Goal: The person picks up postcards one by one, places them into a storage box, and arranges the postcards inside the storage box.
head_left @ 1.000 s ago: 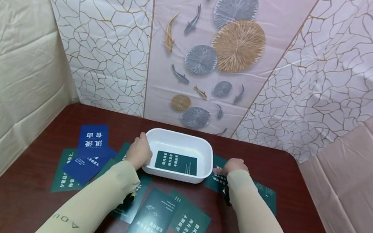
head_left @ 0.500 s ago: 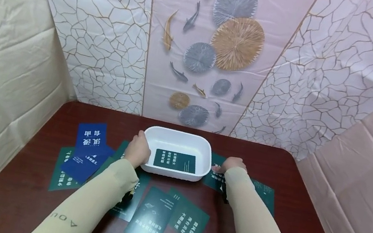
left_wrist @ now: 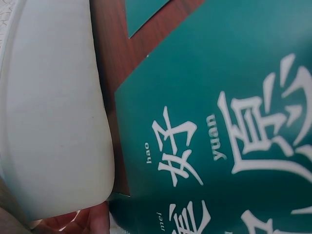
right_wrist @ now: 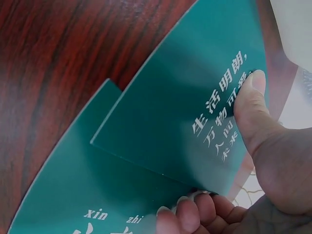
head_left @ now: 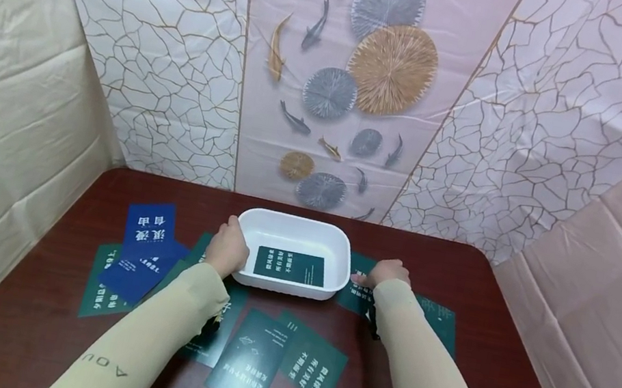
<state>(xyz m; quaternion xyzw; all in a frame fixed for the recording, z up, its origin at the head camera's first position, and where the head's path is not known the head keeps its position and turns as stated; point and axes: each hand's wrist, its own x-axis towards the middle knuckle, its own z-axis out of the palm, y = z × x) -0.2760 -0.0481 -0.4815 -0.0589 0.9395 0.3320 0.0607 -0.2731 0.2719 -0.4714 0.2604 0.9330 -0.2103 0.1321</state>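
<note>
A white plastic basin (head_left: 303, 240) stands at the middle of the table, with a green card (head_left: 290, 267) lying inside. My left hand (head_left: 228, 247) grips its left end; in the left wrist view, fingers (left_wrist: 92, 220) show at the lower edge of the basin's wall. To the right of the basin, my right hand (head_left: 390, 274) holds a green card with white writing (right_wrist: 180, 107). The thumb lies on its printed face and the other fingers curl at its lower edge. This card overlaps a second green card (right_wrist: 97, 165).
Blue cards (head_left: 150, 228) overlap a green card (head_left: 102, 296) at the left. Nearer me lie more green cards, one glossy (head_left: 250, 360) and one partly beneath it (head_left: 312, 364). Behind the dark red table (head_left: 431, 257) hangs a patterned cloth (head_left: 320, 140).
The head view has shifted slightly, moving the scene a little left and up. Both hands keep their places at the basin and the green card.
</note>
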